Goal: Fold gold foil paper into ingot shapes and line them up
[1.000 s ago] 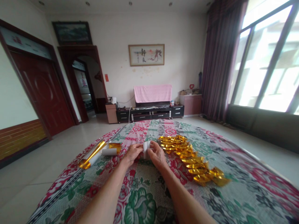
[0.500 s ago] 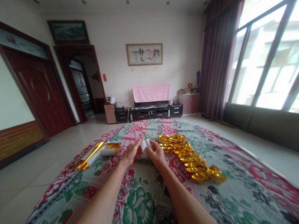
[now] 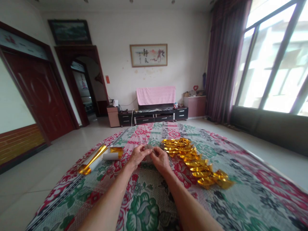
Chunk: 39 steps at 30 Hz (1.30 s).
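Both hands meet over the middle of the table. My left hand (image 3: pixel 137 156) pinches the left side of a small piece of paper (image 3: pixel 149 147), its thumb reaching across toward the other hand. On the right side of that paper, my right hand (image 3: pixel 160 158) is closed with bent fingers. The paper's pale side shows, and the fingers cover most of it. To the right, a row of folded gold foil paper ingots (image 3: pixel 193 158) runs diagonally toward me. At left lie curled sheets of gold foil paper (image 3: pixel 112 156) with white backs.
A flowered cloth (image 3: pixel 143 211) covers the round table. Beyond it stand a low black TV cabinet (image 3: pixel 154 119) and a screen draped with a pink towel (image 3: pixel 156 96). A purple curtain (image 3: pixel 220 64) hangs by the window at right.
My left thumb and fingers have closed in over the paper, and the two hands have come nearer each other. Less of the white paper shows. The ingots and loose sheets stay put.
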Tool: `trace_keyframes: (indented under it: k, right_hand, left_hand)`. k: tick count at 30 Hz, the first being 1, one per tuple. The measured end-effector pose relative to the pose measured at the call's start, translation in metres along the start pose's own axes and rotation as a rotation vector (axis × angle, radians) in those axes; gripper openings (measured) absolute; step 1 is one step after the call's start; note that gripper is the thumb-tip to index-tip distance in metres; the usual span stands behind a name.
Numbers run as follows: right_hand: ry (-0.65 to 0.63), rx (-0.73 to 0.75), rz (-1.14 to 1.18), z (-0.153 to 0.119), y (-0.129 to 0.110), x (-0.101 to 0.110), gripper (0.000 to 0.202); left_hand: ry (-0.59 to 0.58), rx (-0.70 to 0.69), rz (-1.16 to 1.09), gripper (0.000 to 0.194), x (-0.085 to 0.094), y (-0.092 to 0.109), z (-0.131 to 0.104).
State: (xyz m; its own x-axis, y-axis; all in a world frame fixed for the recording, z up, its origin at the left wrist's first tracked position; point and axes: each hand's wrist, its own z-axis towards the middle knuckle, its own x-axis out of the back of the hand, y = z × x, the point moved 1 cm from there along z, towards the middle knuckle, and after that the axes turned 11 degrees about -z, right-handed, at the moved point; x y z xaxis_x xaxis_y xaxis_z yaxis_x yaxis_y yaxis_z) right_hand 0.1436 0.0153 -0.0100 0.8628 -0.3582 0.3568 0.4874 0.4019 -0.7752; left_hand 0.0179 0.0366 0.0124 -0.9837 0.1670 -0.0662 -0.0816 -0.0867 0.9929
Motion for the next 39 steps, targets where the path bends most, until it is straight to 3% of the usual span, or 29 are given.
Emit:
trace_keyframes:
  k: [12,22,28,39]
  right_hand:
    - [0.013,-0.097,0.105,0.003,0.003,0.000,0.024]
    - [-0.089,-0.105,0.210,0.003,0.002,-0.002,0.039]
    - [-0.105,-0.098,0.115,0.004,0.006,0.000,0.040]
    - [-0.265,-0.155,0.393,0.005,0.006,0.001,0.032]
  left_hand:
    - [-0.112,-0.050,-0.151,0.037,0.007,-0.006,0.006]
    - [-0.034,-0.041,-0.045,0.019,0.009,-0.002,0.005]
    - [-0.067,-0.034,-0.043,0.021,0.009,-0.001,0.005]
    - [-0.094,0.018,-0.155,0.029,0.015,-0.004,0.008]
